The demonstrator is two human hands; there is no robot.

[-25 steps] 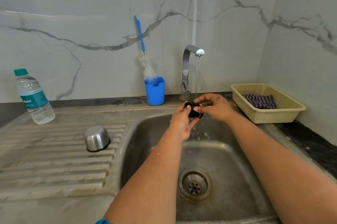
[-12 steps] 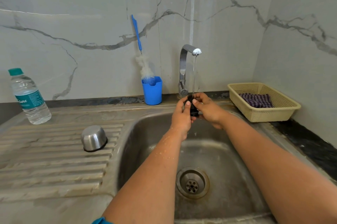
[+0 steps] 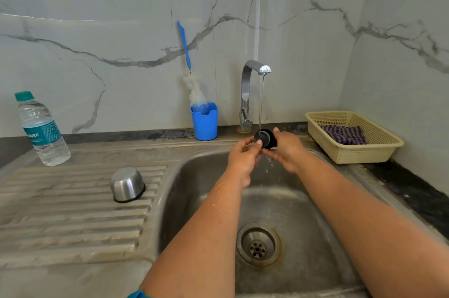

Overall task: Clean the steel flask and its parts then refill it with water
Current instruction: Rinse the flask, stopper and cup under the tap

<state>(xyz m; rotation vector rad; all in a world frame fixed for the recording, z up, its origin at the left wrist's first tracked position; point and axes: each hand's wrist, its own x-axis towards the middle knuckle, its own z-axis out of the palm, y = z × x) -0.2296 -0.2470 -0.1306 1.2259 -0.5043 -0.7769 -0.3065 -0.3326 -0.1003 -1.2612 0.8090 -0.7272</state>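
A black round flask stopper sits under the thin stream of water from the steel tap, over the sink. My right hand grips the stopper from the right. My left hand pinches its left side with the thumb on its face. Water drips from the stopper into the basin. A steel flask cup stands upside down on the ribbed draining board. The flask body is not in view.
A blue cup with a blue-handled bottle brush stands behind the sink. A plastic water bottle stands at the far left. A cream basket with a striped cloth sits at the right by the wall.
Both hands have kept the stopper under the running water and turned it, so its round face now points toward me. The hands sit slightly higher, closer to the tap.
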